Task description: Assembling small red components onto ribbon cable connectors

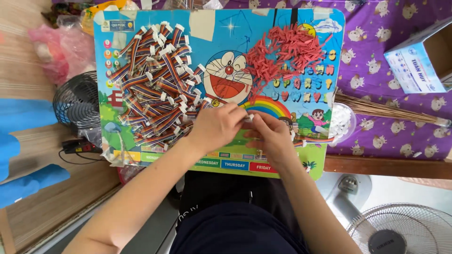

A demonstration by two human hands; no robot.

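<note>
Left hand [217, 126] and right hand [270, 136] pinch one small white connector [249, 117] together (fingertips touching), just below the cable pile [157, 80].

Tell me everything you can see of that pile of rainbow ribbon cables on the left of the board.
The pile of ribbon cables is a loose heap of short flat multicoloured striped wire strips, each ending in small white plastic-looking connectors. They lie criss-crossed at all angles, covering most of the left half of the cartoon board. The heap's lower right edge reaches close to the left hand; whether they touch cannot be told.
</note>
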